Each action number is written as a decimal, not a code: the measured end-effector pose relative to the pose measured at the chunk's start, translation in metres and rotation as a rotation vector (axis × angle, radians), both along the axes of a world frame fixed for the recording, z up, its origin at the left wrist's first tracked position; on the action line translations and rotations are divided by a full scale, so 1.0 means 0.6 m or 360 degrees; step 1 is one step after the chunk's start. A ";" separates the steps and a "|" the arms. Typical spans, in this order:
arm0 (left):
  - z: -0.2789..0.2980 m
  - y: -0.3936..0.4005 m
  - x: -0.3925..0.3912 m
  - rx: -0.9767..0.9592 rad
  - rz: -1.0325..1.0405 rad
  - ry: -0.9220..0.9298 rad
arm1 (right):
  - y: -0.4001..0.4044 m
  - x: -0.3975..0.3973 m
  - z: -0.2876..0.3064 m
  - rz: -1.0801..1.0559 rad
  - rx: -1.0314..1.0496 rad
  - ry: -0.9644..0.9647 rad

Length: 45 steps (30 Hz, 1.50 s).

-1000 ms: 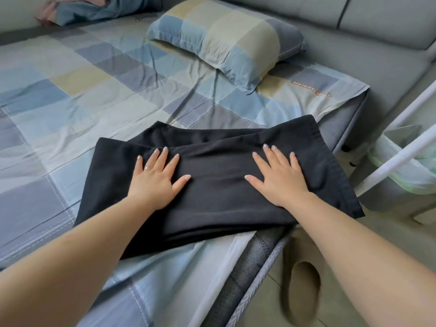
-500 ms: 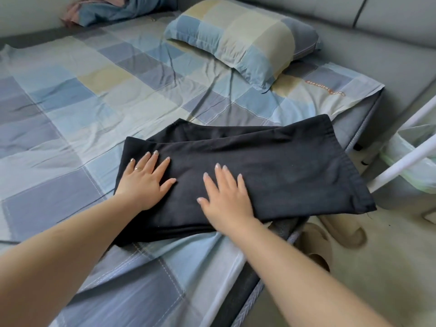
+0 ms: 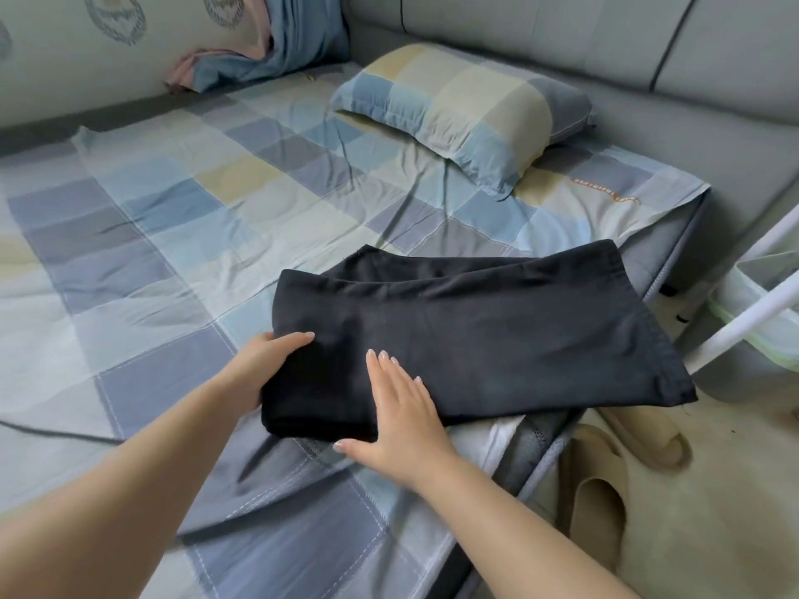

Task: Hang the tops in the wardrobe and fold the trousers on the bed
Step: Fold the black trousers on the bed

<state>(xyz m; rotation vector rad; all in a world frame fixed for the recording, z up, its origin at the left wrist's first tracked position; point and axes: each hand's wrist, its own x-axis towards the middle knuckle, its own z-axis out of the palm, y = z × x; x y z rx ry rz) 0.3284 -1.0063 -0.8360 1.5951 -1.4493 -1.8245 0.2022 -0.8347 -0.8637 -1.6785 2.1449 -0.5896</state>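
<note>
I see the black trousers (image 3: 475,339) lying long, left to right, on the bed (image 3: 173,252). My left hand (image 3: 263,365) grips their left end; my right hand (image 3: 400,410) presses flat beside it.

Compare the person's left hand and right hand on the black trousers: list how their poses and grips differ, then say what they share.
The left hand curls round the folded left end of the black trousers, thumb on top and fingers tucked under; the right hand lies flat on top with straight fingers. The left hand sits at the cloth's edge; the right hand rests further in, its thumb off the near edge. Both touch the same folded end, on the checked bed sheet.
</note>
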 end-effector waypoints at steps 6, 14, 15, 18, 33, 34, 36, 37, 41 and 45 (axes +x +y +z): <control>0.114 0.059 -0.107 -0.0145 -0.0085 0.0439 | -0.031 0.030 0.065 -0.0553 -0.0748 -0.0854; 0.203 0.158 -0.327 -0.0517 -0.0276 0.0584 | 0.033 -0.142 0.149 -0.0934 -0.1445 -0.1818; 0.205 0.177 -0.357 -0.0554 -0.0332 0.0594 | 0.047 -0.165 0.150 -0.0988 -0.1507 -0.1885; 0.201 0.238 -0.447 -0.0686 -0.0528 0.0577 | 0.101 -0.231 0.128 -0.1331 -0.1557 -0.1791; 0.018 0.269 -0.498 -0.1974 -0.1725 -0.0341 | 0.255 -0.354 0.005 -0.1971 -0.1077 -0.0795; 0.017 0.254 -0.494 -0.2063 -0.1697 -0.0473 | 0.250 -0.361 0.013 -0.1774 -0.1031 -0.0419; 0.011 0.230 -0.489 -0.2104 -0.1656 -0.0722 | 0.229 -0.380 0.027 -0.1404 -0.0754 0.0167; 0.007 0.222 -0.485 -0.2087 -0.1643 -0.0827 | 0.220 -0.390 0.033 -0.1314 -0.0541 0.0248; -0.020 0.190 -0.450 -0.1951 -0.1442 -0.0934 | 0.199 -0.464 0.055 -0.1400 0.0094 -0.0047; -0.029 0.174 -0.413 -0.1748 -0.1202 -0.0814 | 0.170 -0.505 0.077 -0.1278 0.0330 -0.0094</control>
